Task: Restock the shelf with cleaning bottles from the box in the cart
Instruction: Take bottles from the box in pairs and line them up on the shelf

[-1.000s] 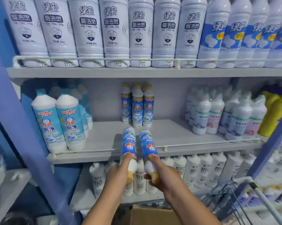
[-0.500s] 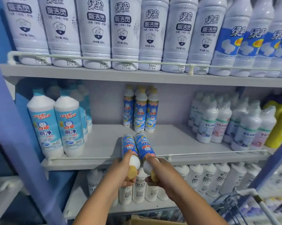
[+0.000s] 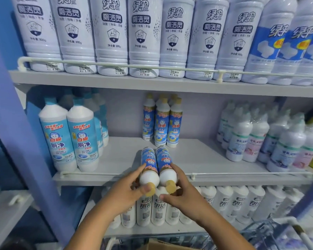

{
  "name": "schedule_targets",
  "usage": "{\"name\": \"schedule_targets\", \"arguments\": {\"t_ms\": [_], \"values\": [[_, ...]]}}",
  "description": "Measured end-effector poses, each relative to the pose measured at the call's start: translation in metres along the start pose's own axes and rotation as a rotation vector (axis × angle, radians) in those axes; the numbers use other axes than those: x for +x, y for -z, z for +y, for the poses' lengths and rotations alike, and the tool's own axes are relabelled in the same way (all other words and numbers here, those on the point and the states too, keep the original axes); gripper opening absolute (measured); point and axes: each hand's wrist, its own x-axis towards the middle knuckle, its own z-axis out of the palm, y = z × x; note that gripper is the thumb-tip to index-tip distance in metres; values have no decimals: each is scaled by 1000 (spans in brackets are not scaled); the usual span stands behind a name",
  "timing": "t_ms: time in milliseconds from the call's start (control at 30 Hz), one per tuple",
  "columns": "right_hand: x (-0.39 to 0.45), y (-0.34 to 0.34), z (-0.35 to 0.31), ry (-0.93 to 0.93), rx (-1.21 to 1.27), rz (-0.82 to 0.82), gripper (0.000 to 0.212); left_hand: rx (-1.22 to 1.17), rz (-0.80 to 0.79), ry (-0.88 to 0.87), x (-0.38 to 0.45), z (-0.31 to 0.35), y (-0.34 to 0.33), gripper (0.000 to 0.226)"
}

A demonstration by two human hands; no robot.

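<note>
Nearest the camera, a corner of the cardboard box (image 3: 163,245) showed at the bottom edge, with the wire cart (image 3: 271,233) to its right; the box's contents could not be made out.

Left hand (image 3: 124,193) gripped the left bottle (image 3: 149,166) around its white shoulder, fingers curled, thumb near the tan cap. Right hand (image 3: 183,193) gripped the right bottle (image 3: 165,166) the same way. Both bottles were tilted base-forward over the front rail (image 3: 101,175) of the middle shelf (image 3: 206,156), touching side by side, labels upside down to the camera; red characters "白猫" legible on blue.

Behind them stood a cluster of matching tan-capped bottles (image 3: 163,121) at the back of the middle shelf, upright, labelled "白猫 洁厕灵" as far as the blur allowed. To the left, larger teal-capped bottles (image 3: 69,139) read "白猫 厕净", with "有效杀菌 强力去垢" above. To the right, shrink-wrapped white bottles (image 3: 256,138) carried green and pink labels, text unreadable.

Lower shelf: a row of white bottles (image 3: 224,202), dark lettering, too blurred to read.

Top shelf (image 3: 116,81): large white bottles (image 3: 143,33) marked "绿伞 厕洁灵", "净含量:800g", price stickers "6.00". Blue-labelled "绿伞" bottles (image 3: 282,47) stood at the right. Grey shelving, blue upright (image 3: 17,123) at left.
</note>
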Motion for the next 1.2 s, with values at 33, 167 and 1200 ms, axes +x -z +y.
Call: {"name": "schedule_targets", "arguments": {"t_ms": [33,167,1200], "values": [[0,1,0,30,-40,29,90,88,-17,-51,-1,-3,4,95],[3,4,2,66,-149,78,86,317,-6,-186,6,-12,11,111],[112,50,-97,258,-165,356,13,163,414,-256,112,74,38,35]]}}
